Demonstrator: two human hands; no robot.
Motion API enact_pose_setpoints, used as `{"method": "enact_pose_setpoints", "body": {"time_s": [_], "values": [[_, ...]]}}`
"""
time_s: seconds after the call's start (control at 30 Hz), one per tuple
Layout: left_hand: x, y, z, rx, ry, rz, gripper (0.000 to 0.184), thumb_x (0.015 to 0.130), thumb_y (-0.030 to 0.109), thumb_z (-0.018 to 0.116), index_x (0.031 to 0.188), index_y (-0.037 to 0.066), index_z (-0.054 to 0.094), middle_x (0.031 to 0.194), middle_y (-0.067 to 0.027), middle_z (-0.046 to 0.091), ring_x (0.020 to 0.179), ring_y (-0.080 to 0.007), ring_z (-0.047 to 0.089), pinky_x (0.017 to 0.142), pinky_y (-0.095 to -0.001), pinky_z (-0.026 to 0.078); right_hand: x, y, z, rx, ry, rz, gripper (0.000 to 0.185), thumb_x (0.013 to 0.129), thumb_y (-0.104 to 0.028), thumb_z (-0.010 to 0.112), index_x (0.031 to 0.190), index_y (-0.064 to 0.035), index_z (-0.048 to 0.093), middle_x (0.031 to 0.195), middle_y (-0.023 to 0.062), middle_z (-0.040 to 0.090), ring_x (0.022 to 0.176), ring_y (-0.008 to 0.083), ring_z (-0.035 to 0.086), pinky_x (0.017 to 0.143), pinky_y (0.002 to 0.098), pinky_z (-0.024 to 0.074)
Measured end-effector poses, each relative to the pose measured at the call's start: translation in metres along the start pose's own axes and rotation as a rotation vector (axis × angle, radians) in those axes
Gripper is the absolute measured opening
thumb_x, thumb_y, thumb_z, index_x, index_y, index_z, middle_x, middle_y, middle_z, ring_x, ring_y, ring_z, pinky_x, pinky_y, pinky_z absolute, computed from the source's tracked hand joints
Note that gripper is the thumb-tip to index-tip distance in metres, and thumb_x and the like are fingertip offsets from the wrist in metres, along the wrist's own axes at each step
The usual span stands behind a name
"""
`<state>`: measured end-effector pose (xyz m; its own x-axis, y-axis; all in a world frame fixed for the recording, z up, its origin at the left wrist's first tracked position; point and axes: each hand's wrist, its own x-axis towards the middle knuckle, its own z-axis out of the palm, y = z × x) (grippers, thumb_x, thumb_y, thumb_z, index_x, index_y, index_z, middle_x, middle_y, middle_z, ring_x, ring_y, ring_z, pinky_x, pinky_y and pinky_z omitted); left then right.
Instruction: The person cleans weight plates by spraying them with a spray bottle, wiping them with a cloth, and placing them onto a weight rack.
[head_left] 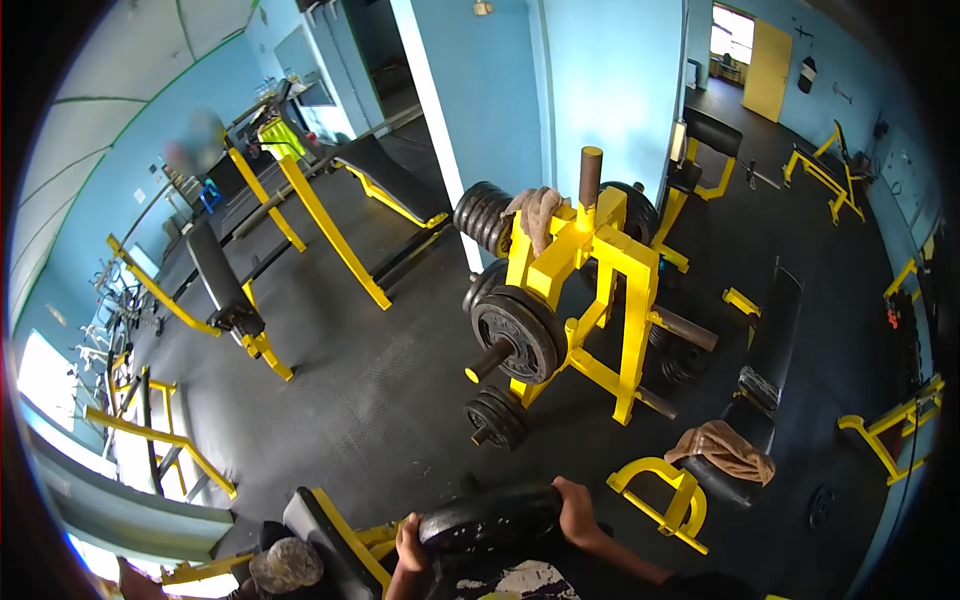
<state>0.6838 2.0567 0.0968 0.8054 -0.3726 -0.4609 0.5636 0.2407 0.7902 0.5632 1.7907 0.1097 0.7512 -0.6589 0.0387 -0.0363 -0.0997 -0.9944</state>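
The fingers of the left hand (410, 546) and right hand (577, 510) hold a black weight plate (490, 518) by its rim, near 9 and 3 o'clock respectively. Their purchase beneath the rim cannot be told. The plate is located at 6 o'clock in the view, just in front of a printed shirt (526, 579), right side slightly higher.

CAUTION: A slick rim could slide from the fingers, dropping the plate onto the feet or the dark floor (330, 430). Unequal support could steepen the tilt and overload one wrist.

At 7 o'clock, near the left hand, stands a padded bench (328, 540). Swinging the plate that way could pinch the fingers against it.

Between 4 and 5 o'clock, a curved yellow frame (664, 487) stands beside a brown towel (722, 450); a loose plate (821, 507) is on the floor at 4 o'clock. Either could cause a trip if the held plate blocks the downward view.

Farther off, just right of centre, stands a yellow plate tree (632, 300). Its bare pegs (688, 329) protrude toward 4 o'clock; striking one could jar the grip. Uneven loading could reduce its stability.
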Motion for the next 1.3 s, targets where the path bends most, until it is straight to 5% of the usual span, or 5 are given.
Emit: {"method": "enact_pose_setpoints", "body": {"time_s": [0.1, 0.53, 0.9, 0.97, 1.3], "values": [[0.101, -0.036, -0.08, 0.38, 0.063, 0.324, 0.05, 0.096, 0.042, 0.043, 0.09, -0.004, 0.063, 0.072, -0.0114, 0.063, 0.057, -0.0217, 0.06, 0.056, -0.0316, 0.049, 0.03, 0.052, 0.031, 0.036, 0.154, 0.075, 0.037, 0.098, -0.02, 0.043, 0.072, 0.0057, 0.049, 0.061, 0.0197, 0.048, 0.053, 0.0269, 0.046, 0.056, 0.0401, 0.0345], [0.366, 0.137, 0.052, 0.684, -0.678, -0.365, 0.052, 0.095, 0.043, 0.047, 0.082, -0.004, 0.064, 0.072, -0.0066, 0.064, 0.068, -0.0145, 0.056, 0.065, -0.0305, 0.044, 0.122, 0.046, 0.161, -0.673, 0.6, 0.371, 0.027, 0.099, -0.018, 0.044, 0.115, 0.0009, 0.055, 0.108, 0.0259, 0.059, 0.101, 0.0411, 0.054, 0.091, 0.0472, 0.042], [0.44, 0.15, 0.13, 0.736, -1.02, -0.345, 0.053, 0.097, 0.043, 0.046, 0.077, -0.001, 0.065, 0.066, -0.0061, 0.062, 0.06, -0.0137, 0.057, 0.06, -0.0267, 0.044, 0.162, 0.107, 0.191, -0.563, 0.974, 0.492, 0.026, 0.095, -0.01, 0.048, 0.118, -0.001, 0.056, 0.11, 0.0252, 0.059, 0.103, 0.0409, 0.055, 0.091, 0.0461, 0.0441], [0.439, 0.153, 0.143, 0.766, -0.976, -0.302, 0.052, 0.098, 0.041, 0.044, 0.077, -0.001, 0.065, 0.066, -0.0055, 0.062, 0.06, -0.0132, 0.057, 0.059, -0.0273, 0.044, 0.15, 0.149, 0.196, 0.07, 1.168, 0.448, 0.028, 0.092, -0.006, 0.051, 0.12, -0.0017, 0.054, 0.11, 0.0243, 0.059, 0.102, 0.0407, 0.056, 0.091, 0.0456, 0.0452], [0.46, 0.127, 0.141, 0.811, -1.072, -0.457, 0.055, 0.099, 0.044, 0.045, 0.077, -0.002, 0.065, 0.066, -0.0062, 0.062, 0.06, -0.0129, 0.056, 0.059, -0.0275, 0.044, 0.162, 0.101, 0.194, -0.544, 0.982, 0.64, 0.032, 0.094, -0.009, 0.051, 0.126, -0.0035, 0.049, 0.114, 0.0245, 0.055, 0.103, 0.0383, 0.056, 0.091, 0.0441, 0.0451]]}}
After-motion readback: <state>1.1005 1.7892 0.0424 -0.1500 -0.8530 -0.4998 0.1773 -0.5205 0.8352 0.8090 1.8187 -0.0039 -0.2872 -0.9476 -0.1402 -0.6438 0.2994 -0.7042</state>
